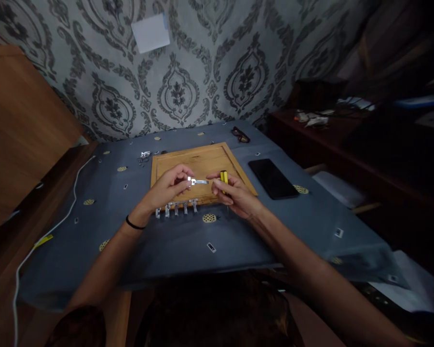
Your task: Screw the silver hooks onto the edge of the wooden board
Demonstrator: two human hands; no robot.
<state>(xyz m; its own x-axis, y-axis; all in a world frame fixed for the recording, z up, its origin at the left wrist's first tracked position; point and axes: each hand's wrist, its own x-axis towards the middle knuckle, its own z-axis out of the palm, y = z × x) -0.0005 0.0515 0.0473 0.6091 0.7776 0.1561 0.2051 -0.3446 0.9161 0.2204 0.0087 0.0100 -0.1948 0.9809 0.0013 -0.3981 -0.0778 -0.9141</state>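
Observation:
My left hand [169, 185] is closed in a pinch on a small metal hinge [197, 181], held just above a wooden board [210, 159]. My right hand [235, 193] is wrapped round a yellow-and-black screwdriver [223, 177], its handle pointing up, close to the hinge's right end. Several more metal hinges [177, 208] lie in a row along the board's near edge, below my left hand.
The board lies on a table under a grey cloth [159, 241]. A black phone [273, 178] lies right of the board, dark glasses [240, 135] behind it, a pile of metal parts [143, 156] at its far left. A white cable [63, 217] runs down the left. A dark side table [329, 140] stands right.

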